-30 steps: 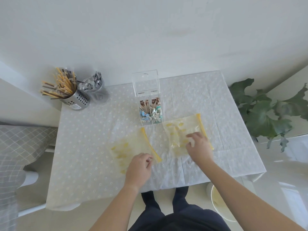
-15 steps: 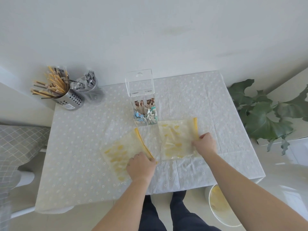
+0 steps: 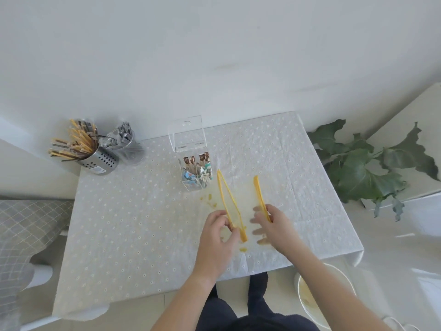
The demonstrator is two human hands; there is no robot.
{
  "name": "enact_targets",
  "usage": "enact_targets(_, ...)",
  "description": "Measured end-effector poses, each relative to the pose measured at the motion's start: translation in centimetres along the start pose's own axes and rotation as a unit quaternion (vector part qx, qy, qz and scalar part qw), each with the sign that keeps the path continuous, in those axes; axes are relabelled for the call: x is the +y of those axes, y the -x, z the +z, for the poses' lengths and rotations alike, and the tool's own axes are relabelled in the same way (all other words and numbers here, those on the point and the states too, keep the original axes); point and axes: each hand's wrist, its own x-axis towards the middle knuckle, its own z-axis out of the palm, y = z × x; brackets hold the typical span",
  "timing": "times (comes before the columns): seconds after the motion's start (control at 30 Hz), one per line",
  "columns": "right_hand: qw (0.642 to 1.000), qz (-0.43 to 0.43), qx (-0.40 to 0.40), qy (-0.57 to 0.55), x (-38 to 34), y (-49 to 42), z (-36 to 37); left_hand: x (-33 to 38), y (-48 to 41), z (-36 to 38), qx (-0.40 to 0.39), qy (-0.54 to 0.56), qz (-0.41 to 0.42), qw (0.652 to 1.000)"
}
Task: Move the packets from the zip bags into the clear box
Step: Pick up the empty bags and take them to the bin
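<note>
Room: a table (image 3: 133,223) under a white cloth dotted with small rings stands against a plain pale wall; pale floor shows below its near edge.
Near edge: two dark trouser legs, and one white round bin (image 3: 310,304) on the floor to the right, its contents a yellowish blur, its rim partly behind the right forearm.
Hands: two, both bare.
Left hand (image 3: 216,237): fingers curled and pinched on the near end of the left zip bag (image 3: 230,201), whose yellow zip strip runs away from the hand toward the box.
Right hand (image 3: 274,225): thumb and fingers closed on the yellow strip of the right zip bag (image 3: 259,194); the fingertips are smeared by motion blur.
Zip bags: two, both raised off the cloth and seen edge-on (the clear film almost vanishes, so only the strips and a few yellow printed flecks read clearly); whether any packets are inside cannot be told.
Clear box (image 3: 194,174): one, just beyond the left bag's far tip, lid (image 3: 187,133) standing open behind it.
Packets (image 3: 198,170): standing upright inside the box, brown at the back, blue and greenish in front; too crowded to count, print too small to read.
Far left: two holders side by side, one perforated metal cup (image 3: 99,160) of paper-sleeved chopsticks, bearing a white label that is unreadable, and one clear cup (image 3: 130,149) of grey sachets.
Far right: one leafy green plant (image 3: 362,168) beside the table, its base hidden.
</note>
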Motion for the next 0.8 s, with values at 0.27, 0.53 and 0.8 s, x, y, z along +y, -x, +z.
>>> enact_targets(0.27,0.99,-0.005,-0.011,-0.137,-1.9,3.7,-1.2,2.2,-1.9,0.4,-0.194,-0.062,0.075,0.976)
enact_targets(0.53,0.961,0.023,0.035,-0.273,0.8,6.3,-3.4,0.0,-7.9,-1.7,-0.228,0.144,-0.284,0.92)
enact_targets(0.8,0.941,0.059,0.166,-0.288,6.2,9.7,-6.9,0.2,-6.2,3.4,-0.328,0.189,-0.267,0.886)
